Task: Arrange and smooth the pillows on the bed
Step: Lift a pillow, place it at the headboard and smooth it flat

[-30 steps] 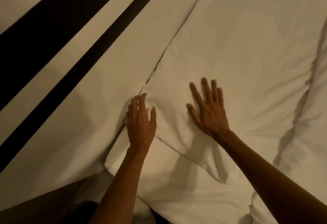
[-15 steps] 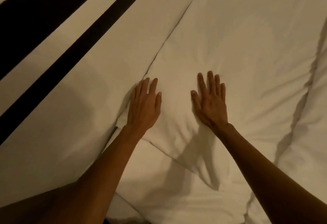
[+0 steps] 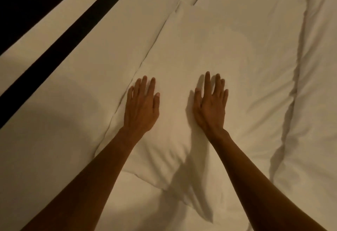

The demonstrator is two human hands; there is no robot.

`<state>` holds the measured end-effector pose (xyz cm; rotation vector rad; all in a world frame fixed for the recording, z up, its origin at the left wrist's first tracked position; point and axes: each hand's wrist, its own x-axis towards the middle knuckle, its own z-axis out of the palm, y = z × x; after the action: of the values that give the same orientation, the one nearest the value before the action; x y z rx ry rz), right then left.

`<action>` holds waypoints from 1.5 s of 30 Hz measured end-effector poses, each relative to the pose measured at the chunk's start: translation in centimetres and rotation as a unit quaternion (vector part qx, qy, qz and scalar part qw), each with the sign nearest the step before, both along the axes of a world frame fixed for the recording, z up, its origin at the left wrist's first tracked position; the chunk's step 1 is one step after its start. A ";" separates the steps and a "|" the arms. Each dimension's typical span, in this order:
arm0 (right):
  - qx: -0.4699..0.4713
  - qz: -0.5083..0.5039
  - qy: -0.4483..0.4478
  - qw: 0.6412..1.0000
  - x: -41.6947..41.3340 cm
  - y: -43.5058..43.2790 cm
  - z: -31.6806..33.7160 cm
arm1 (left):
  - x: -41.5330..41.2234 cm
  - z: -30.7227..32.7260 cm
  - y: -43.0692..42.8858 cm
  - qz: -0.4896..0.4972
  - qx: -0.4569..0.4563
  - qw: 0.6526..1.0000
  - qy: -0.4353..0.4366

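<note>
Head view, pillow lengthwise up-right, left hand, right hand flat

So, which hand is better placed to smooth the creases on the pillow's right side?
Probably the right. The right hand lies flat on the pillow, nearer the creases; the left hand rests flat by the opposite edge.

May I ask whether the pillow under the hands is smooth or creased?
Creased: folds show on the pillow below the left hand and beside the right hand.
</note>
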<state>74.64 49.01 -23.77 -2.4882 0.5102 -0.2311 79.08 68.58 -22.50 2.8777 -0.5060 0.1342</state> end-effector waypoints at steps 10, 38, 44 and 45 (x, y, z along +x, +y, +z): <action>-0.001 -0.088 0.017 0.996 2.5 -2.5 -0.9 | 3.5 0.4 -7.0 -0.006 -0.149 0.988 -0.029; 0.276 -0.262 0.053 0.923 -8.9 0.5 -2.3 | 3.0 -2.6 2.9 0.097 -0.155 0.955 0.231; 0.295 -0.251 0.064 0.920 -10.5 3.8 -0.8 | 2.2 -1.6 5.0 0.117 -0.153 0.935 0.297; 0.281 -0.248 0.067 0.925 -10.6 4.3 -0.4 | 1.8 -1.1 5.0 0.111 -0.153 0.938 0.290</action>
<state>64.07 53.32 -24.19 -1.7901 1.0944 -0.0868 80.89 73.60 -23.62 2.4826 -0.0387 -0.5381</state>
